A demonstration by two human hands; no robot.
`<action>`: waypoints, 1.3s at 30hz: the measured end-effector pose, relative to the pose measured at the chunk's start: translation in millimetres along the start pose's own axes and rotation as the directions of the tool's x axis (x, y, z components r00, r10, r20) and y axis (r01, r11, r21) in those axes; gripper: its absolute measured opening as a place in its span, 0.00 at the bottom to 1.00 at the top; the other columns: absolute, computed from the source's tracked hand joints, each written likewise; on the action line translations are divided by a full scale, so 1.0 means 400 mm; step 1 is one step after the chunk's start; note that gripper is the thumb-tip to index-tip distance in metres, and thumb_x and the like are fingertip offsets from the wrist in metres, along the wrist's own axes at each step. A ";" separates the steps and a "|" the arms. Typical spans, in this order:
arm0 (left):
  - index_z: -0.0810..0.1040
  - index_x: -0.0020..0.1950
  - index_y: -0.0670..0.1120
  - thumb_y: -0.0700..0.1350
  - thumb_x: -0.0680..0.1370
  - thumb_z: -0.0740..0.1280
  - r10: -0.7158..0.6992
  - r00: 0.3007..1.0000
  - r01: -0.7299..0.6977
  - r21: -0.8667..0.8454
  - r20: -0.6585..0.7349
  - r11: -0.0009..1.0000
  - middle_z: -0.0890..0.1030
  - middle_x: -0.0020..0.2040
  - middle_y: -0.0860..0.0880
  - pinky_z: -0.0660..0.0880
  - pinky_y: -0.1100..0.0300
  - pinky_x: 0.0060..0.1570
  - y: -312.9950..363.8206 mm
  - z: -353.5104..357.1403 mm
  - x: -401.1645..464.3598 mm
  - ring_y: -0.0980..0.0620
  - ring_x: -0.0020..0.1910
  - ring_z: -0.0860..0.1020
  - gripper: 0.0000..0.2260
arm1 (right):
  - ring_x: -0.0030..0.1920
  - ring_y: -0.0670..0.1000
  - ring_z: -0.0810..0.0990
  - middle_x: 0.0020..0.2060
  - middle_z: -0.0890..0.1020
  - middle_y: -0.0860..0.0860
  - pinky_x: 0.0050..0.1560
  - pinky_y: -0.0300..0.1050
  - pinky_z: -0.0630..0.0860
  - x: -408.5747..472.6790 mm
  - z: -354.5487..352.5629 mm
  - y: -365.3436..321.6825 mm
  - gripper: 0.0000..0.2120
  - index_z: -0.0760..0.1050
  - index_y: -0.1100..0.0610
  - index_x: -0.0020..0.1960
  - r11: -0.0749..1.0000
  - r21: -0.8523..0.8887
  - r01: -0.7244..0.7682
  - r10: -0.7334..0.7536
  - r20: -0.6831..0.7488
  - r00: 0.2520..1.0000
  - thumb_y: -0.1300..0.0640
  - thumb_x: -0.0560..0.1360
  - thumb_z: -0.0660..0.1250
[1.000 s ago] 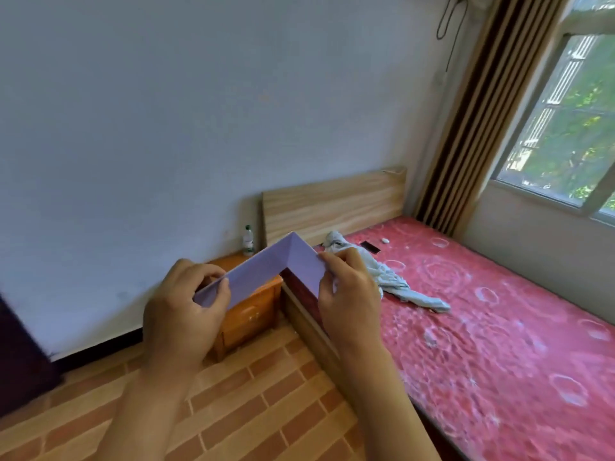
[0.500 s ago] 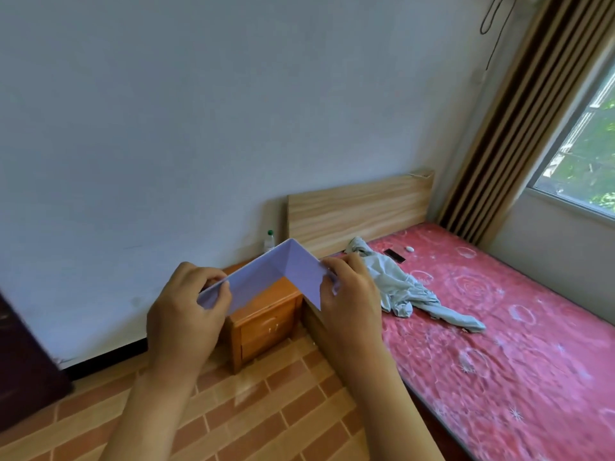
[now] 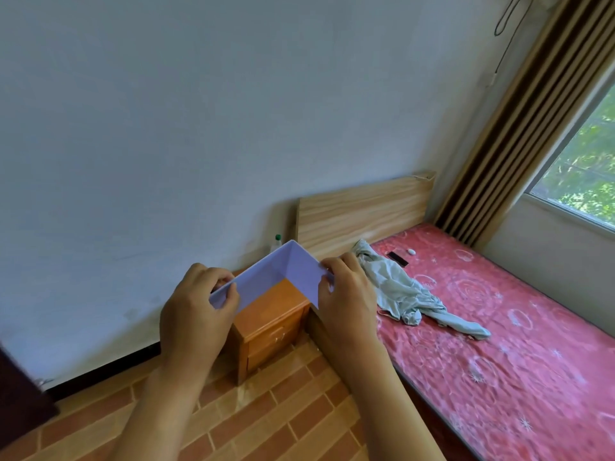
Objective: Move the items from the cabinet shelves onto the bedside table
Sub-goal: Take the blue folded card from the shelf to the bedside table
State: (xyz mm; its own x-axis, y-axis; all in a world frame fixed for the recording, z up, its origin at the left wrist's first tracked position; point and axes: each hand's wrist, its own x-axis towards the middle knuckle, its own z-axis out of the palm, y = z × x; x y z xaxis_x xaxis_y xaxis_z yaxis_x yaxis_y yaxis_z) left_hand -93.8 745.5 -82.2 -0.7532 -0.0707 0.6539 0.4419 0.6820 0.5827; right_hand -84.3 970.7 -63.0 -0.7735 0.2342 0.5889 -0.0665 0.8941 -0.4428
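Note:
I hold a pale purple box (image 3: 283,271) out in front of me, one corner pointing away. My left hand (image 3: 196,314) pinches its left edge between thumb and fingers. My right hand (image 3: 346,301) grips its right edge the same way. Below and just beyond the box stands the orange wooden bedside table (image 3: 273,324) with drawers, set against the wall beside the bed. A small bottle with a green cap (image 3: 276,242) stands at the table's back, partly hidden by the box.
A bed with a red patterned mattress (image 3: 499,327) and a wooden headboard (image 3: 362,207) fills the right. A crumpled pale garment (image 3: 399,291) lies on it, with a small dark object (image 3: 397,258) near. Dark furniture (image 3: 16,400) stands at left; brick-pattern floor below.
The view has swung and the bedside table now appears nearer and more beneath the box. Both hands keep the same hold on the box.

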 end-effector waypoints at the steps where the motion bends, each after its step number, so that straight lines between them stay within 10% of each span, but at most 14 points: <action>1: 0.82 0.49 0.43 0.36 0.77 0.74 -0.007 1.000 0.007 -0.002 0.003 1.000 0.79 0.44 0.49 0.73 0.59 0.33 -0.018 0.008 0.010 0.48 0.38 0.77 0.04 | 0.44 0.52 0.78 0.49 0.79 0.49 0.37 0.44 0.68 0.011 0.019 -0.003 0.11 0.83 0.59 0.54 1.000 -0.001 0.006 -0.006 0.007 1.000 0.68 0.73 0.69; 39: 0.81 0.46 0.46 0.36 0.75 0.74 -0.089 0.987 0.066 0.167 0.136 0.984 0.76 0.42 0.52 0.64 0.65 0.31 -0.430 0.704 0.675 0.49 0.32 0.72 0.06 | 0.42 0.49 0.76 0.49 0.76 0.45 0.36 0.47 0.72 0.741 0.766 0.331 0.10 0.82 0.55 0.54 0.979 0.102 -0.179 0.157 0.189 0.969 0.64 0.75 0.67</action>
State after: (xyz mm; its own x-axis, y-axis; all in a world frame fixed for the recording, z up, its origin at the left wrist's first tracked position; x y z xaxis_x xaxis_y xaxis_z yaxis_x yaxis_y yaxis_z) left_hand -510.5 814.2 -141.7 -0.8490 -0.0316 0.5275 0.3034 0.7881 0.5356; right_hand -515.3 1041.5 -154.3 -0.8793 0.2955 0.3736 0.0090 0.7944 -0.6073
